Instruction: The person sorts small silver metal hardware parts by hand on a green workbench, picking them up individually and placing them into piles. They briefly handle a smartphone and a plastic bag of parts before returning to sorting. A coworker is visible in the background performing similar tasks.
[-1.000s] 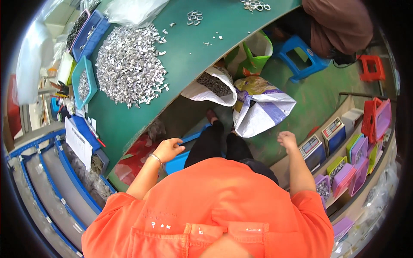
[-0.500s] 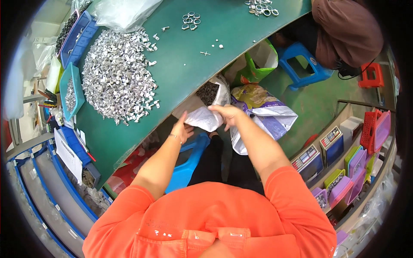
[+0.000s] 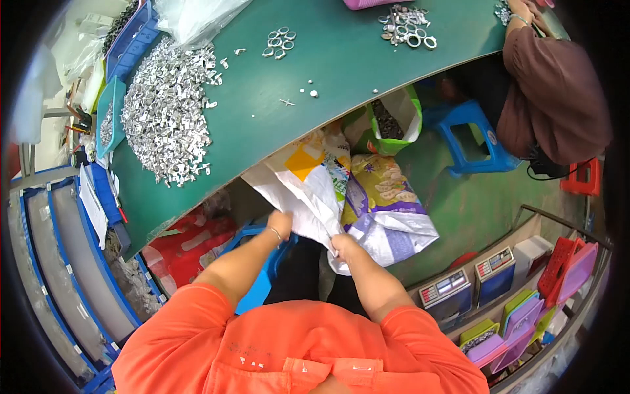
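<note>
A white woven sack (image 3: 289, 190) with yellow and green print stands half under the edge of the green table, its upper part pulled out toward me. My left hand (image 3: 281, 224) is closed on the sack's near left edge, with a bracelet at the wrist. My right hand (image 3: 341, 245) grips the same sack's edge further right. The material stretches between both fists, and what lies inside is hidden. Touching it on the right is a second sack (image 3: 384, 190), yellow and purple with a folded white rim. Behind that stands a green bag (image 3: 412, 125) holding dark small parts.
On the green table (image 3: 262, 98) lie a large heap of small metal parts (image 3: 164, 111) and several metal rings (image 3: 280, 43). A blue stool (image 3: 489, 157) and a person in brown (image 3: 558, 98) are at right. Scales (image 3: 446, 293) and coloured bins (image 3: 518, 322) line the lower right.
Both hands have come nearer to me, drawing the sack's edge out from under the table. The dark contents that showed in its mouth are now covered. The view has shifted somewhat.
</note>
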`<state>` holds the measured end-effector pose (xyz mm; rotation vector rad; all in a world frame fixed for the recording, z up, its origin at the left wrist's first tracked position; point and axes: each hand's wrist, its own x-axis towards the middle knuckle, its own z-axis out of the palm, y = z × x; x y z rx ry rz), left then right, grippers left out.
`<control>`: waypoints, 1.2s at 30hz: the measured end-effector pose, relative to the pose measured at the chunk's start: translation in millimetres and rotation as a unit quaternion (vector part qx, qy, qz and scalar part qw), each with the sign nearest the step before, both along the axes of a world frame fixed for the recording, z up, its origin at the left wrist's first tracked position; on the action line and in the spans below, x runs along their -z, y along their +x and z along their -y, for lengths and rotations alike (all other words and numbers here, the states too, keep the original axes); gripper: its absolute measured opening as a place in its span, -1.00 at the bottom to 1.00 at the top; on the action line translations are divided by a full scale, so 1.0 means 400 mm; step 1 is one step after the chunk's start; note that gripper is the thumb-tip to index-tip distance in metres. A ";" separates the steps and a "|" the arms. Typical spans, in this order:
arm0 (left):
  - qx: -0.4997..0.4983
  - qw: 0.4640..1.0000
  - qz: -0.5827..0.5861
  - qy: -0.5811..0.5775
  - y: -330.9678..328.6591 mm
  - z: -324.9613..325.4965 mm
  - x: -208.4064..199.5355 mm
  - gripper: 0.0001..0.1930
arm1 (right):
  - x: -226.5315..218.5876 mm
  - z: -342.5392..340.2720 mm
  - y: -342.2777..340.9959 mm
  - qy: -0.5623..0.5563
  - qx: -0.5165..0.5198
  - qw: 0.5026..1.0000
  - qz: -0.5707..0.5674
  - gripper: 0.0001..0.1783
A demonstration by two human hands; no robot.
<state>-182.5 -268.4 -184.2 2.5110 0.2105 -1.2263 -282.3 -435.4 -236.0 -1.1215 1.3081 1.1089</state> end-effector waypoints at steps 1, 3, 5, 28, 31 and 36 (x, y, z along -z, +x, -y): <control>-0.045 0.998 0.006 -0.036 0.067 0.049 -0.049 -0.59 | 0.072 0.016 -0.013 0.114 0.077 0.990 0.030 -0.82; -0.235 0.967 0.016 -0.097 0.187 0.165 -0.177 -0.59 | 0.004 0.164 0.077 0.118 0.140 0.979 0.095 -0.86; -0.164 0.966 0.124 -0.160 0.182 0.258 -0.166 -0.66 | -0.130 0.291 0.167 0.119 0.209 0.961 0.139 -0.88; -0.889 0.451 0.038 0.066 -0.852 -0.296 -0.031 -0.76 | -0.170 0.350 0.314 0.151 0.002 0.985 0.083 -0.88; -0.905 0.414 0.005 0.096 -0.927 -0.344 -0.047 -0.62 | -0.229 0.306 0.310 0.103 -0.001 0.990 0.094 -0.82; -0.903 0.420 -0.052 0.078 -0.969 -0.420 -0.033 -0.24 | -0.246 0.286 0.281 0.027 0.050 0.990 0.128 -0.71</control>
